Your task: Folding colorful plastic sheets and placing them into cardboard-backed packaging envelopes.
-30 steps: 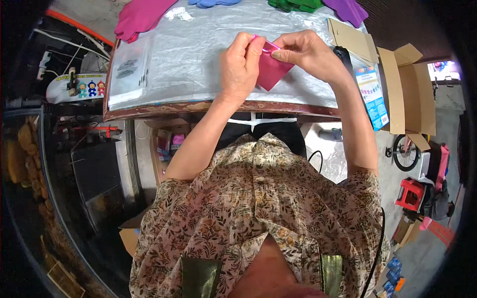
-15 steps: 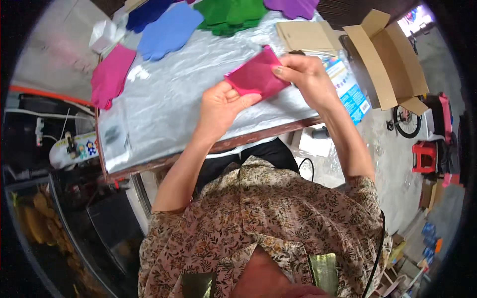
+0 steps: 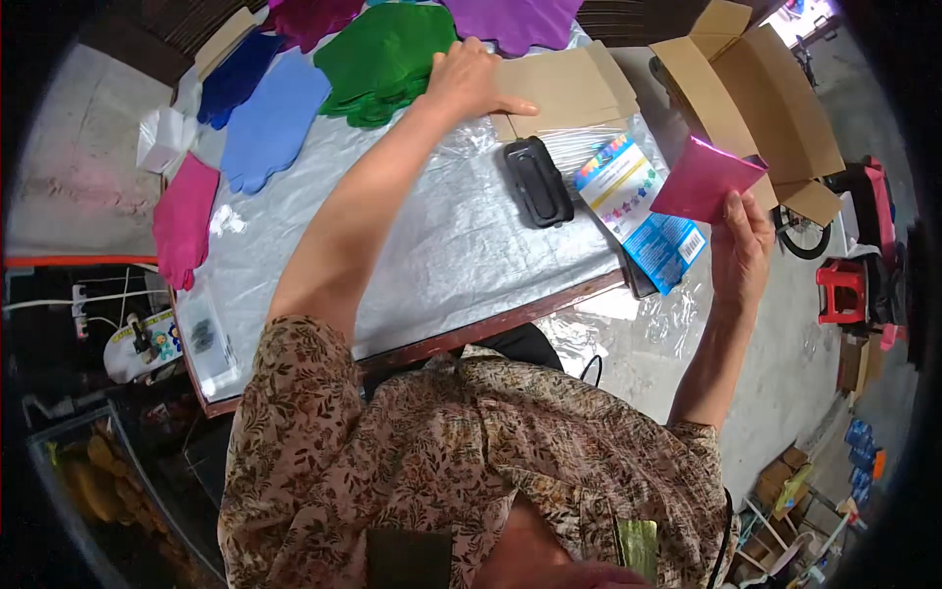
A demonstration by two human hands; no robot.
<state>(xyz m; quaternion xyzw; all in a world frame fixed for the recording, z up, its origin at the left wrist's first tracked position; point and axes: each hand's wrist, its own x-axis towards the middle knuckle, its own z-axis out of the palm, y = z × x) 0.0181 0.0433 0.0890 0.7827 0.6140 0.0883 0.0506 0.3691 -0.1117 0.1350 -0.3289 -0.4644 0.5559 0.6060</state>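
Note:
My right hand (image 3: 744,236) is raised at the right, thumb and fingers pinching the lower edge of a flat, folded piece of shiny pink foil (image 3: 705,182). It is in front of an open cardboard box (image 3: 775,108). My left hand (image 3: 466,83) reaches to the far side of the table, thumb stretched out over the left end of a flat brown cardboard piece (image 3: 564,83). Its other fingers point away beside a stack of green scalloped sheets (image 3: 383,64); whether they touch the stack is hard to see.
A black oblong case (image 3: 540,182) and a blue-and-white printed package (image 3: 643,211) lie near the table's right side. Blue sheets (image 3: 275,123), pink sheets (image 3: 184,216) and purple sheets (image 3: 515,20) spread along the silver-covered table (image 3: 432,265). A red stool (image 3: 841,290) stands on the floor.
My left hand has let go of the pink foil and moved to the far cardboard piece. My right hand has carried the foil right, toward the box. The view has shifted.

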